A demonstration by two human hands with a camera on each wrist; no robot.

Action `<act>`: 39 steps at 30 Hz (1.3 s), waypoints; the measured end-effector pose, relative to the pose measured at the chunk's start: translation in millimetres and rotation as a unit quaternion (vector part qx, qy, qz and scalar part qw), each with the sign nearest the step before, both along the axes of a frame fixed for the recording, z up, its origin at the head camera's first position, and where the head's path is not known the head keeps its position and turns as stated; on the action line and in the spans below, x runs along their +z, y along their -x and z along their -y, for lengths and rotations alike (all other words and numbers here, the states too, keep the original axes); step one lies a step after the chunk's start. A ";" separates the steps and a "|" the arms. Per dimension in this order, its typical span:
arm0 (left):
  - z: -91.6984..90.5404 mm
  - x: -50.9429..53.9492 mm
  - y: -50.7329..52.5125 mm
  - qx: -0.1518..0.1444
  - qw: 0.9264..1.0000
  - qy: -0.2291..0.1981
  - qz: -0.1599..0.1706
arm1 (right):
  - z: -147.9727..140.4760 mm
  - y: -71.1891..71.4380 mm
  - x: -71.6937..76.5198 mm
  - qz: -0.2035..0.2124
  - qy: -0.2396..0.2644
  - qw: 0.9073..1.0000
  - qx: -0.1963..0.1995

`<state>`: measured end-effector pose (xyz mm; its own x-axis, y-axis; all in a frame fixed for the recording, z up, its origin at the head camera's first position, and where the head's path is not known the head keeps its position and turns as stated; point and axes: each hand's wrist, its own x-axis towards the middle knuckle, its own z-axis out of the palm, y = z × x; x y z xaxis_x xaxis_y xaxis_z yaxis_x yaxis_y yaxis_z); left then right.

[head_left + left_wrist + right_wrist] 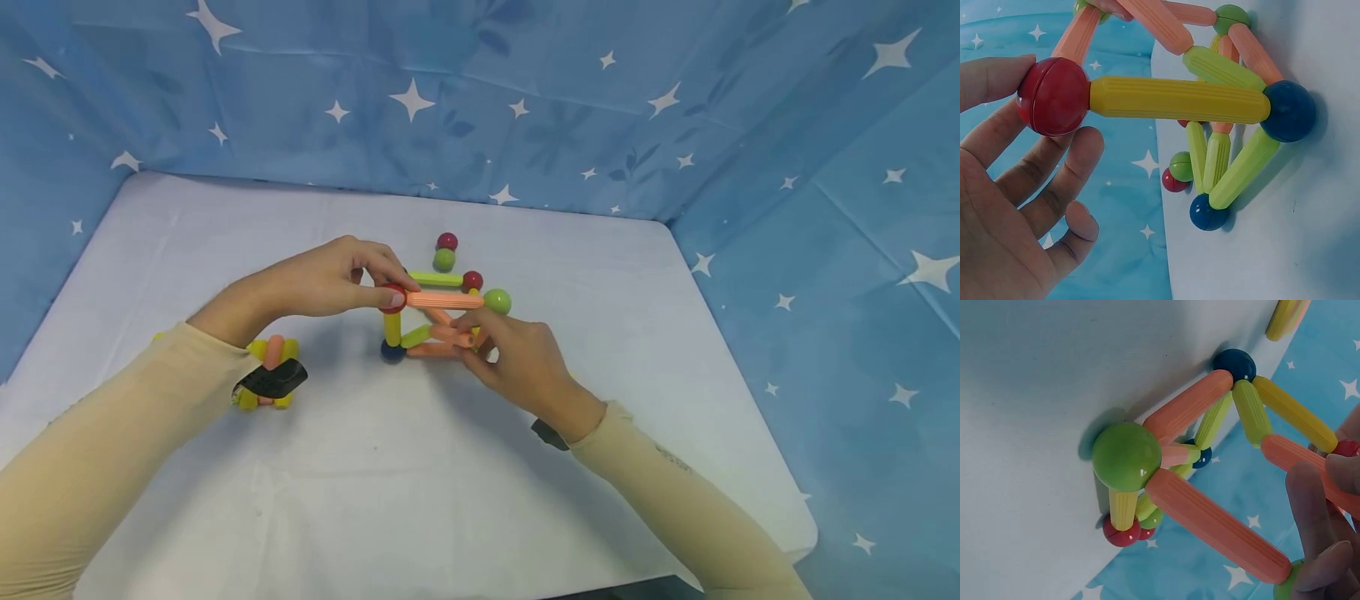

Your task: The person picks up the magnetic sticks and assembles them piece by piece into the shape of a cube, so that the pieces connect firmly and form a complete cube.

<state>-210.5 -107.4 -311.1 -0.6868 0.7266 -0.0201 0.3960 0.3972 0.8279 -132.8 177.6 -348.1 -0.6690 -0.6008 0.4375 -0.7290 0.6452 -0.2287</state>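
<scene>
My left hand (322, 277) pinches a red ball (1054, 97) at a raised corner of a stick-and-ball frame. From that ball a yellow stick (1179, 99) runs down to a blue ball (1291, 111), and an orange stick (446, 301) runs across to a green ball (497, 301). My right hand (525, 358) pinches another orange stick (1291, 456) between thumb and fingers; its far end meets a lime stick (1251, 412) that rises from the blue ball. A larger green ball (1126, 456) forms a lower corner.
Behind the frame, a red ball (447, 242) and a green ball (444, 260) touch on the white table (337, 500). Yellow and orange sticks (274, 352) lie at the left, partly behind my left wrist. Blue star-patterned cloth (450, 108) surrounds the table's back and sides.
</scene>
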 end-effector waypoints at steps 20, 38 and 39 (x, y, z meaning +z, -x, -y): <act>-0.8 0.7 -0.4 0.001 1.000 0.000 0.007 | -7.5 1.2 2.4 -0.131 -0.043 0.990 -0.015; -0.1 0.6 0.1 0.003 1.000 0.000 0.008 | -23.6 16.8 -4.9 -0.119 0.078 0.990 0.017; -0.2 0.8 -0.1 0.003 1.000 -0.001 0.009 | -24.2 17.8 -5.0 -0.108 0.086 0.990 0.021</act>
